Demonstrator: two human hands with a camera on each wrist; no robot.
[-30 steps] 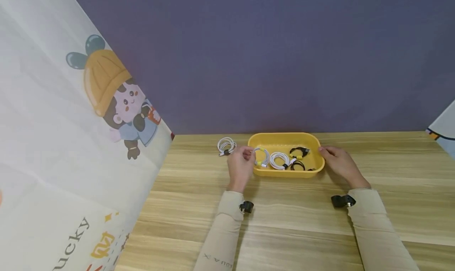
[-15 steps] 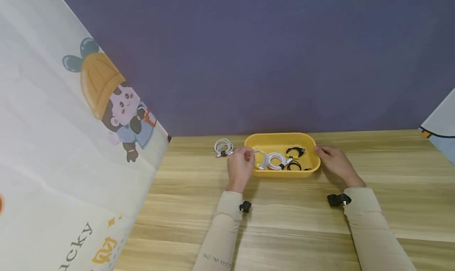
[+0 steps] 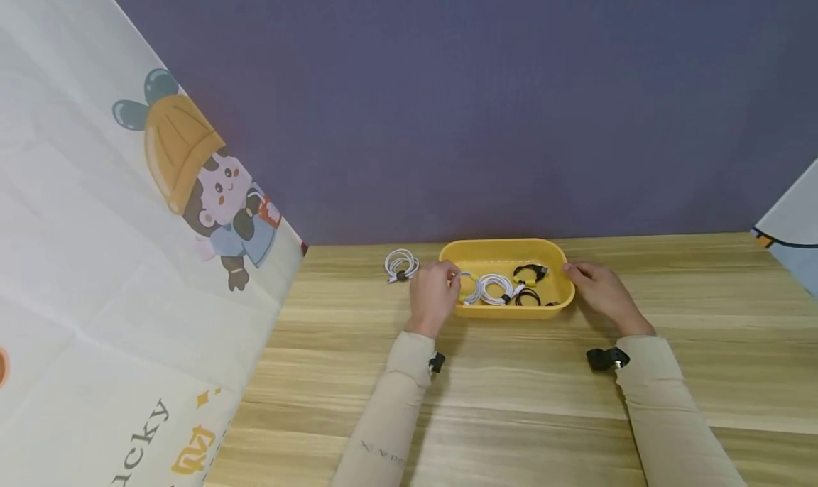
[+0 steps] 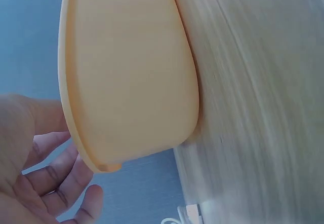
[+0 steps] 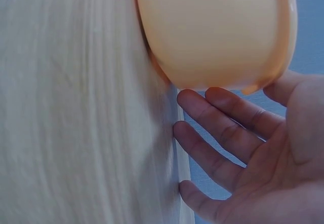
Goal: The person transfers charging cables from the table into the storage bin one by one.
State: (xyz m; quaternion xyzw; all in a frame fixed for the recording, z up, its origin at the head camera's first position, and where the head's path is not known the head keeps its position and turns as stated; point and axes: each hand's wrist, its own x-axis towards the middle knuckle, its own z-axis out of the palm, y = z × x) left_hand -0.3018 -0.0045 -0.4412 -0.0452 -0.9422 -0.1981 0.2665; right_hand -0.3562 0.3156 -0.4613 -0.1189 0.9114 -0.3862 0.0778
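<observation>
A yellow plastic tray [image 3: 505, 313] stands on the table with coiled cables in it. My left hand [image 3: 432, 297] grips its left end. In the left wrist view the thumb passes behind the rim [image 4: 71, 107], where its tip is hidden, and the other fingers curl outside. My right hand [image 3: 603, 295] holds the right end, thumb over the rim and fingers [image 5: 228, 127] under it outside. Inside lie a grey cable [image 3: 478, 288] close to my left fingers, a white cable [image 3: 482, 299], a black cable with a yellow tie [image 3: 527, 282] and a thin black cable [image 3: 519, 302].
Another coiled white cable [image 3: 401, 262] lies on the wooden table [image 3: 511, 402] left of the tray. A dark blue panel [image 3: 473, 118] rises along the table's back edge. A white printed cloth [image 3: 77, 260] hangs at the left.
The head view has shifted slightly. My left hand and forearm have moved a little forward and now cover more of the tray's left end. My right hand keeps its hold.
</observation>
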